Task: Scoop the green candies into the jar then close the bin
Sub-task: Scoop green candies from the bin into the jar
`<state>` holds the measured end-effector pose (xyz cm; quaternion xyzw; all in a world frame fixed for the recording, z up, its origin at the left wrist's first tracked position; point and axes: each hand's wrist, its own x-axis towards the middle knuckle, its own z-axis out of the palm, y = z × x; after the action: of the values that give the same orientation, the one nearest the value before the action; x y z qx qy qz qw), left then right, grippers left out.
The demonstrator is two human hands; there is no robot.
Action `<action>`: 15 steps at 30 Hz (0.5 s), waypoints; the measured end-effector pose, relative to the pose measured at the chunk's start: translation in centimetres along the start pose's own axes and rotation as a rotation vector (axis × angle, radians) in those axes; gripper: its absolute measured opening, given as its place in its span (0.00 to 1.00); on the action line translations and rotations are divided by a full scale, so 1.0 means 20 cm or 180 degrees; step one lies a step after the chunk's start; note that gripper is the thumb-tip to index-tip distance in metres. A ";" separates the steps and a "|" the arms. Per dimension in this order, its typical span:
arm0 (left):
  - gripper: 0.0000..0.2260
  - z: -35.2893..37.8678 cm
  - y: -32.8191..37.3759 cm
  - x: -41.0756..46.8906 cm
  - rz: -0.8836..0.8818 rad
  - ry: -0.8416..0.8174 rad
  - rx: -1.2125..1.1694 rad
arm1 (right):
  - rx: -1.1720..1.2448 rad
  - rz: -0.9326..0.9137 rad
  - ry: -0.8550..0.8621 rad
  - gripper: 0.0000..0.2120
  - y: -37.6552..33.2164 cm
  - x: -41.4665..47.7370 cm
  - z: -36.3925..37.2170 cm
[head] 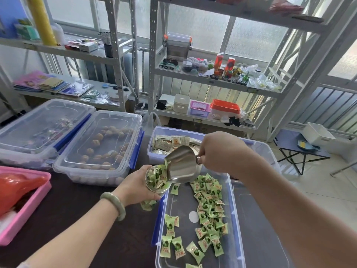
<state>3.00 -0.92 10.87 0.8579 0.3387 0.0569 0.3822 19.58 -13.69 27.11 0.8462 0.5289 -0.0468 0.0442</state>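
— Two hands were at work. Item one: left hand (138, 183), wrapped round the jar (157, 180), holding it tipped just beside the open bin's (230, 200) left wall. Item two: right hand (220, 151), clenched on the handle of the steel scoop (180, 164), its lip resting over the jar mouth.

— How ought the pour to go?

— Slowly, I judged; the jar looked nearly full of green candies (209, 211), so a steep tilt could spill wrappers onto the table (77, 206). Keeping the mouth under the lip seemed wise.

— And the containers, from the left?

— Pink tray (25, 219), something red inside. Lidded bin (41, 128), dark wrapped sweets. Lidded bin of brown round pieces (100, 146). Farther back, open tub of pale sachets (172, 143). Open bin: many green candies left, lid not yet on.
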 end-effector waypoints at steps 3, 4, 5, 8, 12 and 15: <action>0.37 0.01 0.02 0.00 0.0077 0.0015 0.0022 | 0.0020 -0.0035 0.0076 0.09 -0.02 -0.01 0.04; 0.36 0.00 0.04 0.00 0.0111 0.0033 0.0003 | -0.0012 -0.0062 0.0054 0.08 -0.04 -0.02 0.06; 0.35 0.00 0.05 0.00 0.0140 0.0047 -0.0025 | -0.0050 -0.0077 0.0025 0.08 -0.05 -0.02 0.08; 0.35 0.00 0.06 0.00 0.0129 0.0039 -0.0074 | -0.0014 -0.0044 0.0023 0.08 -0.03 -0.03 0.10; 0.40 0.00 0.02 0.00 -0.0015 0.0055 -0.0066 | 0.0042 0.0125 0.0096 0.09 0.07 -0.03 0.04; 0.41 0.01 0.01 -0.01 0.0023 0.0075 -0.0007 | 0.0174 0.0159 0.0121 0.09 0.12 -0.04 0.00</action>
<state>3.06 -1.18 10.88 0.8580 0.3400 0.0689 0.3789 21.44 -15.56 27.28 0.8608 0.5069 -0.0442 0.0121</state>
